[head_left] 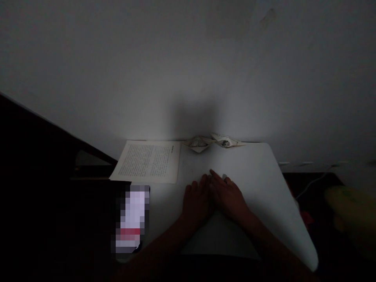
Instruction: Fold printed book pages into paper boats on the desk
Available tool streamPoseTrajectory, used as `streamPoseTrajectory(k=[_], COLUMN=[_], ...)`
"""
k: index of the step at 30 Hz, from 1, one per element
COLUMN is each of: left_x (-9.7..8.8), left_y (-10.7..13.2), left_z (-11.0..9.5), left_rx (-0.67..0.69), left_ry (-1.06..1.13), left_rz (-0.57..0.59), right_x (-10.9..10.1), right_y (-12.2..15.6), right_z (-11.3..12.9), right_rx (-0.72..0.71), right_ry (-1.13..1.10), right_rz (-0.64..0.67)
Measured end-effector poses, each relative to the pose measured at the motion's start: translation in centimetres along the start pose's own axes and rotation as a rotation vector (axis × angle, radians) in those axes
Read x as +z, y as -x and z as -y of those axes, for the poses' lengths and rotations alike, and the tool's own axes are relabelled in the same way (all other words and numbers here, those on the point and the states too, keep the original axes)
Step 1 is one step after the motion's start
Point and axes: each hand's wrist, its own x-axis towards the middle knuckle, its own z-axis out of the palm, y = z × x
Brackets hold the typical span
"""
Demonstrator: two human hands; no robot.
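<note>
My left hand (197,199) and my right hand (230,196) meet over the middle of the white table (164,219), thumbs side by side. Both have their fingers bent down toward the surface, except one right finger that points forward. Between and beyond the fingertips a small pale piece of paper (225,176) shows; the hands hide most of it, and its shape is too dark to tell. Two folded paper boats (199,144) with print on them stand at the table's back edge, ahead of my hands.
A printed sheet (147,161) lies at the back left, overhanging the table's left edge. Below it is a phone (132,215) with a lit, blurred screen. A wall (152,78) rises behind the table. On the right are a white cable (313,183) and a yellowish object (349,203).
</note>
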Motion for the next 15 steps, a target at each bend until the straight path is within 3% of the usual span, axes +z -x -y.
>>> streamPoseTrajectory(k=[3,7,11,15], left_x=[0.0,-0.1,-0.3,-0.2], left_y=[0.4,1.5,3.1,3.8], left_z=[0.5,1.7,2.9,3.4], left_rx=[-0.050,-0.066,-0.166,-0.177], left_ry=[0.120,0.339,0.374,0.271], left_rz=[-0.026,-0.142,-0.290,-0.282], right_x=[-1.0,-2.0,-1.5,0.2], right_y=[0.8,2.3,3.7,4.6], right_z=[-1.3,-2.5,-3.1,-4.0], right_rx=[-0.037,0.027,0.087,0.093], right_ry=[-0.252,-0.494,-0.452,-0.292], right_rz=[-0.014,-0.085,-0.162,-0.225])
